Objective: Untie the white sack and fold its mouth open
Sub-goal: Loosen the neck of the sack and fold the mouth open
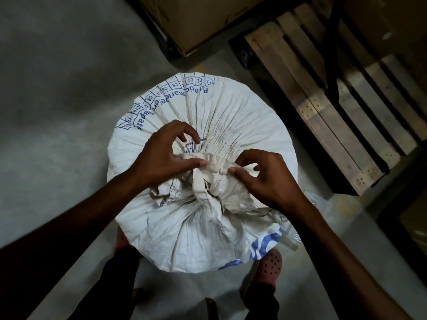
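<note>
A full white woven sack (231,116) with blue print stands upright on the floor in front of me, seen from above. Its mouth is gathered into a twisted bunch of cloth (208,181) at the top centre, with pleats radiating outward. My left hand (159,155) pinches the left side of the bunch between thumb and fingers. My right hand (263,176) pinches the right side of the same bunch, fingers curled. The tie itself is hidden in the folds.
A wooden pallet (323,93) lies at the right. A cardboard box (203,21) stands behind the sack. The floor is grey concrete (57,100). My feet in red clogs (265,269) stand just under the sack's near edge.
</note>
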Demonstrator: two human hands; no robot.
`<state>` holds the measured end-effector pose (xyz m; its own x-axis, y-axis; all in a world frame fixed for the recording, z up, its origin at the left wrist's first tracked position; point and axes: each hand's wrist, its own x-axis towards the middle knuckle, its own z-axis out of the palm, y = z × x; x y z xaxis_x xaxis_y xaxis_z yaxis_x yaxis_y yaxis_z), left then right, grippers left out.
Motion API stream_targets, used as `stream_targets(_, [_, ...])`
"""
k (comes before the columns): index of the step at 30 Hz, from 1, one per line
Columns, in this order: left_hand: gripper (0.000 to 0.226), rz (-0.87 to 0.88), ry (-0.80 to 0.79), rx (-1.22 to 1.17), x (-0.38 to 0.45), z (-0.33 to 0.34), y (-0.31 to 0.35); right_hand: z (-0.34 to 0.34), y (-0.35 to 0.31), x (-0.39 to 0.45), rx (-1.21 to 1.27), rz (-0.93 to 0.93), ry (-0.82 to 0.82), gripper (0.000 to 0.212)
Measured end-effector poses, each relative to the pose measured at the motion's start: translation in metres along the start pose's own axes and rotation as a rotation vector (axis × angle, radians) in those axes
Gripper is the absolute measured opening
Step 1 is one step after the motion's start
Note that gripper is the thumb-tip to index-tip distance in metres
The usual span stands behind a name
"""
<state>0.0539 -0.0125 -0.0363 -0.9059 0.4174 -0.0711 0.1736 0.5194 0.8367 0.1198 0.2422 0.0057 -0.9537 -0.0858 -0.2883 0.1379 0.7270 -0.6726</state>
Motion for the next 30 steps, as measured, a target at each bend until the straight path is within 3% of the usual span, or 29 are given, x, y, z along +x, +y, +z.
stream_targets(3, [0.033, 0.213, 0.003, 0.155, -0.002, -0.011, 0.009, -0.002, 0.004, 0.004, -0.041, -0.022, 0.027, 0.020])
stream_targets(5, [0.020, 0.331, -0.096, 0.205, -0.003, -0.017, 0.018, -0.003, 0.005, 0.008, -0.073, -0.029, 0.030, 0.017])
stream_targets(8, [0.021, 0.363, -0.199, 0.234, -0.006, -0.019, 0.034, -0.004, 0.004, 0.016, -0.121, 0.000, 0.029, 0.016])
stream_targets(16, [0.062, 0.231, -0.087, 0.481, -0.019, 0.010, 0.041, -0.013, 0.004, 0.034, -0.162, 0.074, 0.111, 0.016])
stream_targets(19, [0.065, 0.127, -0.040, 0.538, -0.019, 0.017, 0.039, -0.015, 0.000, 0.038, -0.194, 0.050, 0.159, 0.015])
stream_targets(23, [0.060, -0.030, -0.040, 0.566, -0.011, 0.019, 0.039, -0.019, -0.014, 0.027, -0.257, -0.161, 0.171, 0.014])
stream_targets(26, [0.060, -0.155, -0.046, 0.538, -0.005, 0.016, 0.036, -0.022, -0.020, 0.007, -0.499, -0.430, 0.166, 0.003])
stream_targets(28, [0.058, -0.185, -0.055, 0.509, 0.000, 0.013, 0.034, -0.019, -0.017, -0.006, -0.664, -0.510, 0.151, 0.013])
stream_targets(30, [0.059, -0.207, -0.042, 0.459, 0.006, 0.010, 0.031, -0.010, -0.012, -0.014, -0.784, -0.416, 0.083, 0.039])
